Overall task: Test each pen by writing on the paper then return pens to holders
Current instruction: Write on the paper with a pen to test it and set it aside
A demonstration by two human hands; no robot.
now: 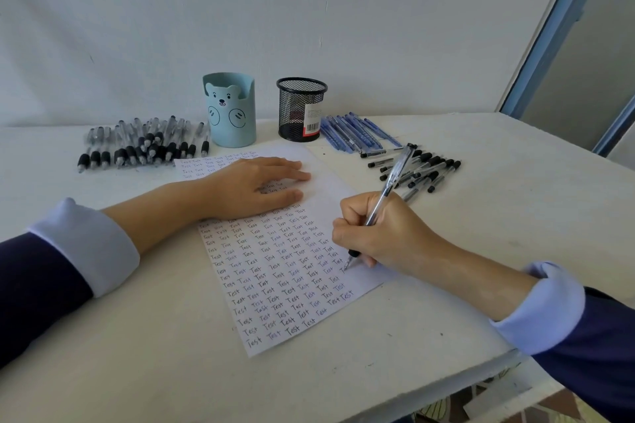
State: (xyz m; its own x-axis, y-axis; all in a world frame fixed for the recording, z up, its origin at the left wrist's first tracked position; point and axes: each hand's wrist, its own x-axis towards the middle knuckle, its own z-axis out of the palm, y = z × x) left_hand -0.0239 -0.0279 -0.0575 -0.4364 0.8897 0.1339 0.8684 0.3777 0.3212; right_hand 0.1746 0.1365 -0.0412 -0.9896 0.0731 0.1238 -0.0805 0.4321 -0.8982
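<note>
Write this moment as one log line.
step: testing pen | right hand: grips pen, tip on paper | left hand: flat on paper

Under the left hand (254,187) the white paper sheet (275,268) carries rows of black "Test" words, beyond it stand a pale blue bear-faced plastic cup (229,113) and a black wire-mesh cup (299,106) with a red-and-white barcode label (312,122), and the right hand (385,233) grips a clear plastic pen with a black grip (397,172)

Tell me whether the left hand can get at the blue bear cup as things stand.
Probably yes. The left hand lies flat on the paper, holding nothing, and the blue bear cup stands just beyond it, with only paper and table between.
</note>
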